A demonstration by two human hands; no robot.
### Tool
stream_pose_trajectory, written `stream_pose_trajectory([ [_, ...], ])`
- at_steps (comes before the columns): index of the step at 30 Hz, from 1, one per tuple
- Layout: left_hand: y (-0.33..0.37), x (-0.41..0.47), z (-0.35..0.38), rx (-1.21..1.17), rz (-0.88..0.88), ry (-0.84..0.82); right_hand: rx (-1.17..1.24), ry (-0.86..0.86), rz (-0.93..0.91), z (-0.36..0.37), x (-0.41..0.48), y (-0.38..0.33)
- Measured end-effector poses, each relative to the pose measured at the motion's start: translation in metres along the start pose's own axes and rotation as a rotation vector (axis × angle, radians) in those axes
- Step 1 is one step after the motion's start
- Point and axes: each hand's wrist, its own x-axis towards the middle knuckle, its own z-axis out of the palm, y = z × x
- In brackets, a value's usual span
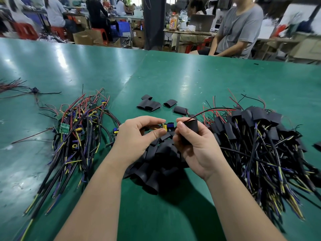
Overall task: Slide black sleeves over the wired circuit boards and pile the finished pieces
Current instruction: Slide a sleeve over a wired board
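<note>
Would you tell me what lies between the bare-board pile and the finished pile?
Head view: a heap of empty black sleeves; above it, left hand pinches a board, right hand a sleeve.

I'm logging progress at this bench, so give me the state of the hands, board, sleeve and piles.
circuit board: bare, not yet sleeved
black sleeve: open-mouthed, facing the board
left hand: pinches the circuit board
right hand: grips the black sleeve
unsleeved boards: heaped at left, bare
finished pieces: sleeved, heaped at right
spare sleeves: empty, piled below the hands
</note>
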Motion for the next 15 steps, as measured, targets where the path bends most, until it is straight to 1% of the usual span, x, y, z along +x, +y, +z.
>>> stream_pose_trajectory([
  [4, 0.002, -0.001, -0.002, -0.113, -0.032, 0.002, -0.026, -0.04, -0.009, 0.002, -0.002, 0.0],
  [9, 0.008, -0.003, -0.001, -0.236, -0.06, 0.037, -0.029, -0.047, 0.016, 0.003, -0.004, 0.0],
  [11, 0.01, -0.003, -0.001, -0.27, -0.069, 0.054, -0.025, -0.038, 0.047, 0.003, -0.003, -0.001],
  [15, 0.014, -0.004, -0.003, -0.359, -0.069, 0.067, 0.089, 0.031, 0.142, 0.004, -0.002, -0.003],
])
